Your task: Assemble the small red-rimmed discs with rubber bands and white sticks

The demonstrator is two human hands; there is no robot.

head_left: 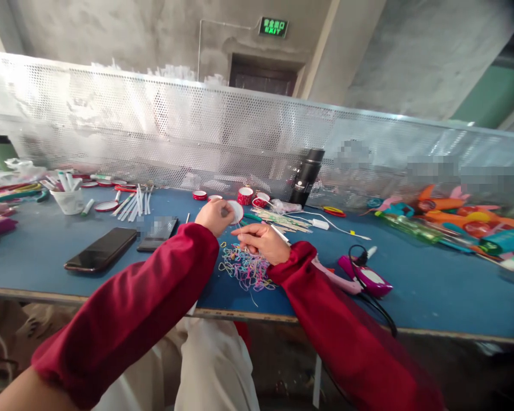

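Note:
My left hand [216, 217] is closed, its fingertips pinched together beside a white round disc [236, 212]. A thin pale string [239, 224] runs down from those fingertips toward my right hand [263, 242]. That hand is also closed, thumb against bent fingers, with the index finger pointing left; its grip on the string is partly hidden. Just below it lies a loose pile of small coloured bands [246, 268], in pink, purple, blue and yellow. A slim white stick [280, 233] shows behind the right hand.
Two phones, the nearer one dark [101, 250], lie left. Behind are red round tins [245, 196], a black bottle [307, 178] and thin sticks [282, 220]. A purple-pink device [366, 276] with a black cable sits right, near orange pieces [462, 214]. A perforated metal screen [240, 125] closes the back.

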